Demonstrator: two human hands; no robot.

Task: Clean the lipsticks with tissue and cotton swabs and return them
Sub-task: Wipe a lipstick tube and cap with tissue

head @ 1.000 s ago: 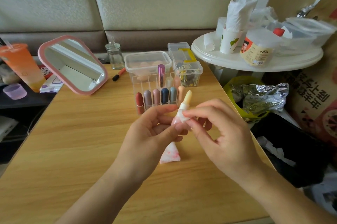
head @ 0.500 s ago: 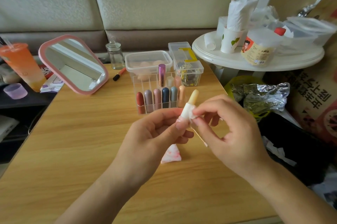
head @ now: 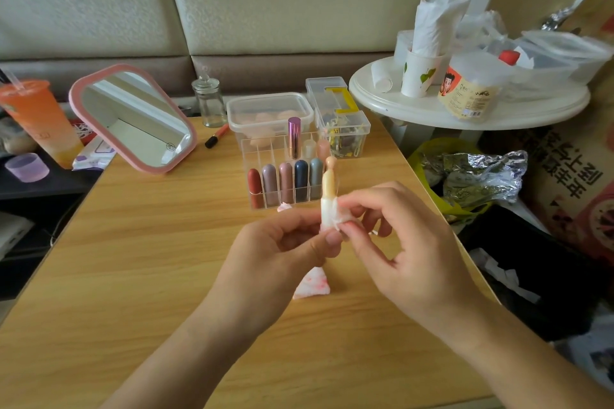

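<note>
Both hands are over the middle of the wooden table (head: pixel 133 242), w/ a pale cream lipstick (head: pixel 329 189) held upright between them, just in front of the clear organizer (head: pixel 259 149). The left hand (head: pixel 275 252) grips the lipstick's lower end, thumb and fingers curled round it. The right hand (head: pixel 408 252) pinches a bit of white tissue (head: pixel 337 216) that's wrapped round the lipstick's lower half, thumb and forefinger closed on it, other fingers loosely bent behind. The top of the lipstick sticks up bare above the tissue.

The organizer's front row holds capped lipsticks (head: pixel 285 181) standing upright (red, mauve, pink, navy, grey-blue, and a peach one partly hidden behind the held stick). A shiny purple tube (head: pixel 294 136) stands in the back row; the back-left compartments look bare.

A pink-stained tissue wad (head: pixel 312 285) lies on the table below the hands, and a small tissue scrap (head: pixel 284 206) sits right at the organizer's front edge.

Further back: a pink-framed mirror (head: pixel 133 119) tilted on the left, a small glass jar (head: pixel 209 99), a red pencil (head: pixel 216 136) lying flat, a lidded plastic box (head: pixel 269 109) w/ sponges inside. An orange drink cup (head: pixel 40 122) is far left, off the table.
</note>
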